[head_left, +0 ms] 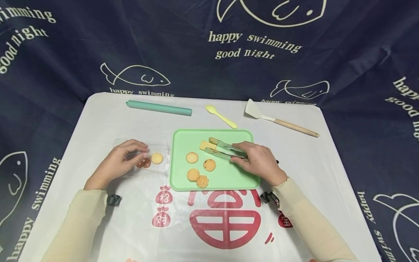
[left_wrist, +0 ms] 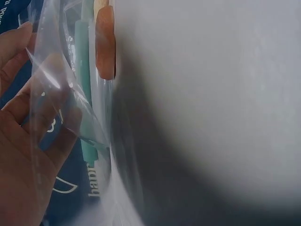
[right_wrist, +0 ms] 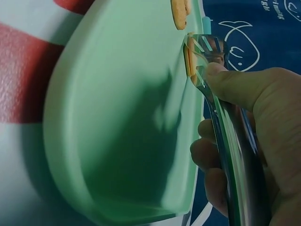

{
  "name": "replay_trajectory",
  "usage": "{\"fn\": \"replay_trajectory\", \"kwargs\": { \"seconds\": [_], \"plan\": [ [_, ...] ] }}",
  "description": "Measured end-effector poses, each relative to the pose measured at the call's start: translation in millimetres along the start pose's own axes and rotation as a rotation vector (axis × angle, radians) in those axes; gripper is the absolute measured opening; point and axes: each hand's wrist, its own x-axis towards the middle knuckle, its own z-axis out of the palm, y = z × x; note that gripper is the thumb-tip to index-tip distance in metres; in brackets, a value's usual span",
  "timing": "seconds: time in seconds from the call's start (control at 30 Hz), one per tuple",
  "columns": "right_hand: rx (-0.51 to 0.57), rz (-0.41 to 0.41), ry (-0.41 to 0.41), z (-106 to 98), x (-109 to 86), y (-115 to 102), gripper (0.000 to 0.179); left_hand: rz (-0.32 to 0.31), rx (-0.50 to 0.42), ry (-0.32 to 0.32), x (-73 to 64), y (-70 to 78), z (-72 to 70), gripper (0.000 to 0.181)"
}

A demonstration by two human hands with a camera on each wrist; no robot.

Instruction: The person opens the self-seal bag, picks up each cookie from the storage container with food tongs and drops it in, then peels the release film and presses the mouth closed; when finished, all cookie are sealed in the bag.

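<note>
My left hand (head_left: 121,159) holds the mouth of a clear plastic bag (left_wrist: 70,94), its film lying between the thumb and fingers. Inside the bag are a brown cookie (head_left: 143,163) and a round yellow cookie (head_left: 157,158). My right hand (head_left: 260,160) grips metal tongs (right_wrist: 230,141), whose tips lie either side of a rectangular biscuit (head_left: 206,145) on the green tray (head_left: 235,178). Nearby on the tray are a plain round cookie (head_left: 192,157), a speckled cookie (head_left: 209,165), another round cookie (head_left: 192,174) and a swirled cookie (head_left: 203,181) overlapping it.
Along the back of the white-covered table (head_left: 294,153) lie a teal stick-shaped item (head_left: 160,108), a pale yellow spoon (head_left: 222,117) and a white spatula (head_left: 288,124) with a wooden handle. A dark blue printed curtain (head_left: 196,65) hangs behind the table.
</note>
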Motion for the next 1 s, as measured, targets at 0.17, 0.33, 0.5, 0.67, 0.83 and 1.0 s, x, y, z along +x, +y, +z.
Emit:
{"fn": "replay_trajectory", "kwargs": {
  "seconds": [0.17,0.33,0.5,0.67,0.83,1.0],
  "plan": [
    [-0.002,-0.012,-0.006,-0.1,1.6,-1.6,0.045,-0.006,0.0,0.001,-1.4,0.5,-0.2,0.016],
    [0.007,-0.009,-0.007,0.1,1.4,-2.3,0.045,0.003,-0.006,0.002,-1.6,0.4,-0.3,0.016],
    [0.032,-0.014,0.01,0.8,1.0,-3.5,0.045,0.006,-0.01,0.005,-1.4,0.5,-1.0,0.016],
    [0.051,-0.026,0.011,3.4,4.6,-8.8,0.047,0.017,-0.011,0.009,-1.9,0.6,-1.7,0.015],
    [0.07,-0.061,0.002,7.0,12.9,-21.1,0.047,0.032,-0.013,0.02,-1.9,1.2,-1.9,0.014],
    [0.089,-0.121,-0.004,10.8,25.8,-39.2,0.045,0.027,-0.012,0.026,-1.4,1.9,-2.7,0.014]
  ]
}}
